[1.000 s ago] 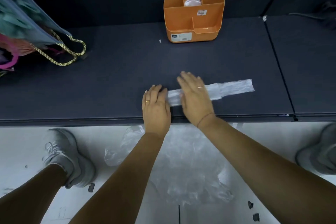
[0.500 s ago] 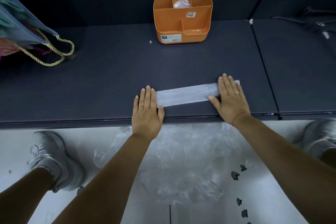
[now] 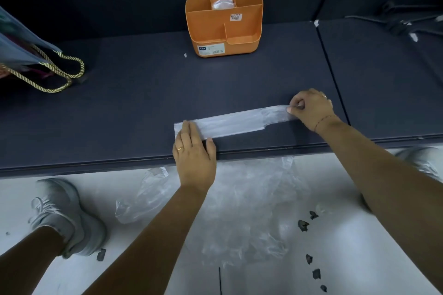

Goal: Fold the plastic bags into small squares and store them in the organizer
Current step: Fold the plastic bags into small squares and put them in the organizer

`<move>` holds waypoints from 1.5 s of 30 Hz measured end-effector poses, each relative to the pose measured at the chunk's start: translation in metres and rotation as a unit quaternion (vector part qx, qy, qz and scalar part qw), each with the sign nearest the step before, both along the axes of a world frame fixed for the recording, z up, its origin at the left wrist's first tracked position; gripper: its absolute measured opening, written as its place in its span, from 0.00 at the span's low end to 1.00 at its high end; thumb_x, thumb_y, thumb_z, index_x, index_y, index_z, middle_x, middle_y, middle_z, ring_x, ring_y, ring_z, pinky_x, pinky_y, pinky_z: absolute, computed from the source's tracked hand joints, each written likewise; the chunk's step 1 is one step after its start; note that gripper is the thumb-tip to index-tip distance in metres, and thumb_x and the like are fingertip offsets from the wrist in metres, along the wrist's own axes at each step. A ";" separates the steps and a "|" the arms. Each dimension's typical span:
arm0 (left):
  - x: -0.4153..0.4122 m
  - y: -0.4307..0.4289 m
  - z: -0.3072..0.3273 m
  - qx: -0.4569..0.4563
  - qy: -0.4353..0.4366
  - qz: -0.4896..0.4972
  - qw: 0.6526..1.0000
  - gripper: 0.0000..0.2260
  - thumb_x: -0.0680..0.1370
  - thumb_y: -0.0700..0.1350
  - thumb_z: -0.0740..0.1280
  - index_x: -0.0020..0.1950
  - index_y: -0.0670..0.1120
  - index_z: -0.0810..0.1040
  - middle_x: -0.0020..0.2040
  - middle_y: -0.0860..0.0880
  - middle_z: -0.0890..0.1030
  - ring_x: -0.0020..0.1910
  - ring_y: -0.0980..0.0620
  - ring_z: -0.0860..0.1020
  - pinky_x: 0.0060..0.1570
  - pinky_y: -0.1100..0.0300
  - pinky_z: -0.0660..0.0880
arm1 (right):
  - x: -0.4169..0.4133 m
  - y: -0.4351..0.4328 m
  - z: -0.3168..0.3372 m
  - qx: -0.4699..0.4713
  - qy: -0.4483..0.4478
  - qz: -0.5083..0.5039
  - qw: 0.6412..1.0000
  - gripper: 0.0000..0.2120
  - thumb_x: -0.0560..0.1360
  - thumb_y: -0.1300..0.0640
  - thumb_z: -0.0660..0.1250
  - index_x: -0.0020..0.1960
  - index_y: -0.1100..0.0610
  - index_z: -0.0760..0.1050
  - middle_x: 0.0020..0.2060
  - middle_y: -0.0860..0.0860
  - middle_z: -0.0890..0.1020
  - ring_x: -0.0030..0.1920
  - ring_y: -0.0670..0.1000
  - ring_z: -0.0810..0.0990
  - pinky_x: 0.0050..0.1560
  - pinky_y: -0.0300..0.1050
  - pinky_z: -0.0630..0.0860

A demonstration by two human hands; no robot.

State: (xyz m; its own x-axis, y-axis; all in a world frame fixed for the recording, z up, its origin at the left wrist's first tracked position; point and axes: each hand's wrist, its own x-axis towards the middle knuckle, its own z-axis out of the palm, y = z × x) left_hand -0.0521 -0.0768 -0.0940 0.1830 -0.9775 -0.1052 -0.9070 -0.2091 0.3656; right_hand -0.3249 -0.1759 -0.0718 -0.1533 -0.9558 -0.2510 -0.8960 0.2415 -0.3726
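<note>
The plastic bag (image 3: 235, 122) lies folded into a long, narrow strip on the dark worktop (image 3: 131, 103), near its front edge, running left to right and rising slightly toward the right. My left grip (image 3: 194, 151) lies flat on the strip's left end, fingers straight and together, pressing it down. My right grip (image 3: 311, 110) pinches the strip's right end between thumb and curled fingers. Well behind the strip, the orange organizer (image 3: 206, 31) stands upright, with a folded clear bag (image 3: 223, 3) in its back middle compartment. A tote with rope handles (image 3: 60, 72) sits at the far left. Below the worktop, loose clear bags (image 3: 239, 199) lie crumpled on the white floor (image 3: 359, 258) between my shoes (image 3: 62, 213).
</note>
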 end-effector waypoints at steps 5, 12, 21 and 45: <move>-0.001 0.001 -0.013 0.025 -0.067 -0.021 0.997 0.29 0.84 0.55 0.47 0.80 0.41 0.46 0.81 0.44 0.48 0.80 0.45 0.47 0.76 0.54 0.39 | 0.001 0.002 0.002 -0.006 -0.017 0.028 0.999 0.05 0.78 0.56 0.66 0.47 0.58 0.79 0.56 0.55 0.73 0.60 0.56 0.71 0.60 0.45 0.67; 0.029 -0.005 -0.014 0.018 -0.096 -0.095 0.991 0.32 0.82 0.60 0.40 0.80 0.42 0.47 0.81 0.44 0.50 0.80 0.45 0.49 0.76 0.54 0.41 | -0.003 0.022 0.020 0.063 -0.270 -0.065 0.959 0.05 0.75 0.63 0.67 0.47 0.57 0.71 0.36 0.54 0.78 0.35 0.49 0.77 0.34 0.37 0.74; 0.049 -0.038 -0.006 -0.036 -0.078 -0.226 0.970 0.38 0.79 0.66 0.42 0.79 0.40 0.56 0.80 0.43 0.56 0.79 0.46 0.51 0.76 0.54 0.39 | -0.013 0.054 0.034 0.293 -0.330 -0.066 0.895 0.06 0.74 0.65 0.70 0.50 0.60 0.79 0.34 0.52 0.85 0.31 0.44 0.82 0.30 0.33 0.75; -0.020 -0.007 0.069 0.073 0.637 0.208 0.738 0.09 0.83 0.44 0.62 0.53 0.50 0.82 0.54 0.48 0.85 0.53 0.51 0.82 0.54 0.56 0.78 | 0.094 0.036 0.029 0.270 -0.446 0.148 0.840 0.20 0.74 0.70 0.68 0.63 0.56 0.73 0.47 0.55 0.83 0.41 0.48 0.80 0.40 0.39 0.74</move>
